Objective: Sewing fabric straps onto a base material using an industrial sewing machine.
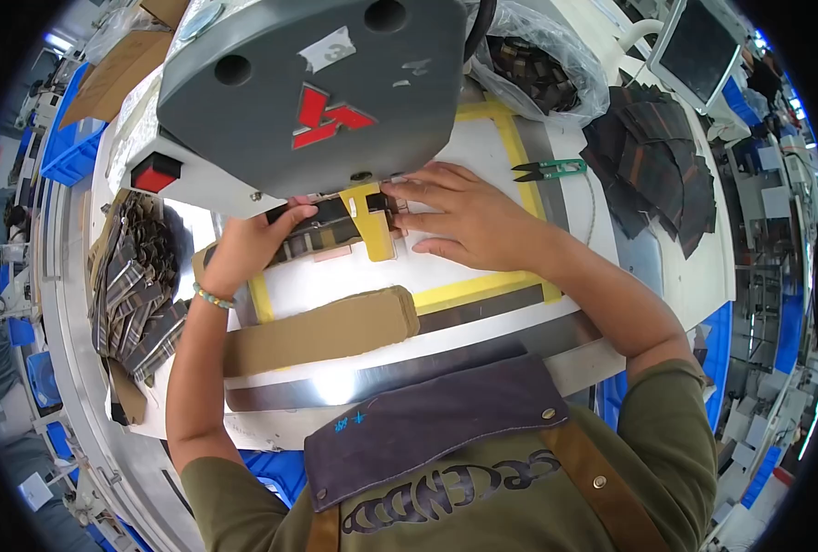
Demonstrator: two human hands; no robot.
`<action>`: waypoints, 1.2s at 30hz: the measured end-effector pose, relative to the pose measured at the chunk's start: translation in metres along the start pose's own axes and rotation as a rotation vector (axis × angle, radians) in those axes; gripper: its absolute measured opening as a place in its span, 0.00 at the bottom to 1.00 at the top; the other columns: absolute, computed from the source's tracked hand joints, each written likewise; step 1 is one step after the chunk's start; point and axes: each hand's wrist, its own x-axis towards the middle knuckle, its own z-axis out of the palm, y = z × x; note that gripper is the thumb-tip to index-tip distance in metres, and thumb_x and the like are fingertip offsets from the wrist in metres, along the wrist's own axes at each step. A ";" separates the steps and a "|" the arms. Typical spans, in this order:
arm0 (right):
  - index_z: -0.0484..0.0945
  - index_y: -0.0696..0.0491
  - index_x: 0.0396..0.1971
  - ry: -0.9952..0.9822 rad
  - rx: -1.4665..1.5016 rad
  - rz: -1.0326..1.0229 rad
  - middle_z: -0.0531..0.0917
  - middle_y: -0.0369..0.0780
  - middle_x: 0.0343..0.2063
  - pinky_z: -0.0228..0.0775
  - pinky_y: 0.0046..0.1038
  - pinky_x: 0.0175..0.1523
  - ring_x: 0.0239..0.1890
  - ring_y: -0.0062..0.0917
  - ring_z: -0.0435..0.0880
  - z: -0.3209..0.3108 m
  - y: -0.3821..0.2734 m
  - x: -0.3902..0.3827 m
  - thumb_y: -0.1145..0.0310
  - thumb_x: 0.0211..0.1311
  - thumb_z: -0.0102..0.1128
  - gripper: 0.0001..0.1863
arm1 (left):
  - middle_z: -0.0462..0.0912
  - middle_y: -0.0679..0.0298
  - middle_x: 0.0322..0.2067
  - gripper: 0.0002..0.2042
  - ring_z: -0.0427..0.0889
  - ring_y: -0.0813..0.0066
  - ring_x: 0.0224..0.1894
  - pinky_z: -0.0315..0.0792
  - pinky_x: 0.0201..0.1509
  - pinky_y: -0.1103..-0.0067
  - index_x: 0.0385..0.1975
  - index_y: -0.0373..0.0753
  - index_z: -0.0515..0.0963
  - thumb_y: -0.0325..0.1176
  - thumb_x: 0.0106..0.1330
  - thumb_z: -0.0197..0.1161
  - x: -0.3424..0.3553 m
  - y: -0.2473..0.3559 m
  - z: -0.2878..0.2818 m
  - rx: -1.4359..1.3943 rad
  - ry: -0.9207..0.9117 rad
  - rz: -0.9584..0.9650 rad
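Note:
Beneath the dark grey head of a sewing machine (308, 101), a strip of dark plaid fabric (321, 237) lies on the white work plate (326, 281). My left hand (251, 247) is closed at the strip's left end, thumb on top; its other fingers are partly hidden by the machine. A yellow bracket-like piece (368, 224) crosses the strip's right end. My right hand (473, 219) lies beside this yellow piece with fingers spread, its fingertips touching the parts at the strip's end. What lies under those fingertips is partly hidden.
A tan, flat strip-shaped stack (321, 331) lies nearest me. Plaid pieces (137, 285) are heaped at left. Green thread snips (556, 169), dark plaid panels (652, 156) and a plastic bag (585, 69) of small pieces are at right. A monitor (700, 51) stands at far right.

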 end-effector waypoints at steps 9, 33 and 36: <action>0.85 0.51 0.63 0.058 0.080 -0.002 0.80 0.42 0.72 0.70 0.46 0.76 0.74 0.42 0.75 -0.009 0.003 -0.004 0.65 0.70 0.71 0.23 | 0.94 0.58 0.35 0.12 0.87 0.80 0.35 0.81 0.44 0.78 0.46 0.30 0.89 0.33 0.74 0.75 -0.002 0.016 0.018 0.215 0.191 0.049; 0.81 0.51 0.69 -0.048 -0.067 0.034 0.73 0.42 0.78 0.56 0.49 0.85 0.79 0.41 0.69 -0.004 -0.002 -0.006 0.54 0.75 0.67 0.28 | 0.78 0.49 0.71 0.28 0.70 0.44 0.77 0.67 0.78 0.54 0.65 0.29 0.82 0.31 0.64 0.75 -0.049 0.072 0.056 0.688 -0.032 0.272; 0.84 0.50 0.65 -0.010 -0.104 0.014 0.76 0.40 0.75 0.56 0.46 0.84 0.80 0.36 0.68 -0.001 -0.002 -0.006 0.54 0.76 0.66 0.25 | 0.75 0.51 0.74 0.31 0.71 0.44 0.77 0.69 0.78 0.56 0.68 0.31 0.80 0.33 0.64 0.76 -0.049 0.071 0.057 0.722 -0.041 0.277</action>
